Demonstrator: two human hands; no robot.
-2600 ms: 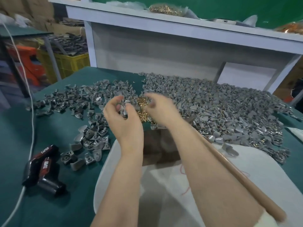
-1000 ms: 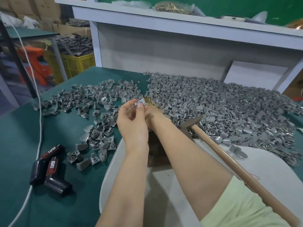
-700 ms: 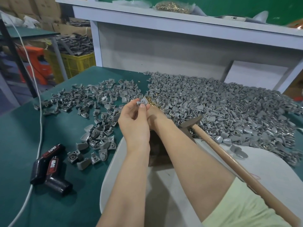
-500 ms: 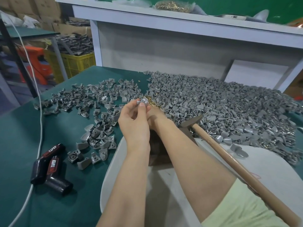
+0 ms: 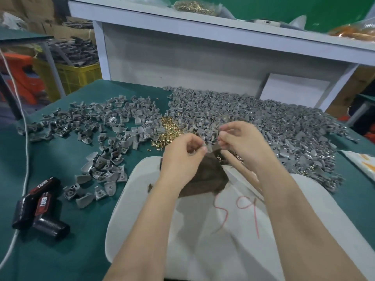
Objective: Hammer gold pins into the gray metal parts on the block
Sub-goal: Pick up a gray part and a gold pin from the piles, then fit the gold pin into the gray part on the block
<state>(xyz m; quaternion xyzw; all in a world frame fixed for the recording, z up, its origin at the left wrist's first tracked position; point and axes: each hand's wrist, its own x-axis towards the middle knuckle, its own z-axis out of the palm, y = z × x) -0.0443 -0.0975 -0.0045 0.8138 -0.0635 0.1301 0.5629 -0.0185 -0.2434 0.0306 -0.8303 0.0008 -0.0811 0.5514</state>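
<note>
Just above the brown block, which sits on a white board on the green table, the left hand curls its fingers and pinches a small gray part. The right hand hovers beside it, fingertips drawn together; blur hides whether they hold anything. Gold pins lie heaped just beyond the left hand, among loose gray parts. A black tool lies far left.

Left hand and right hand are blurred; what their fingers hold is unclear. The block is partly hidden.
</note>
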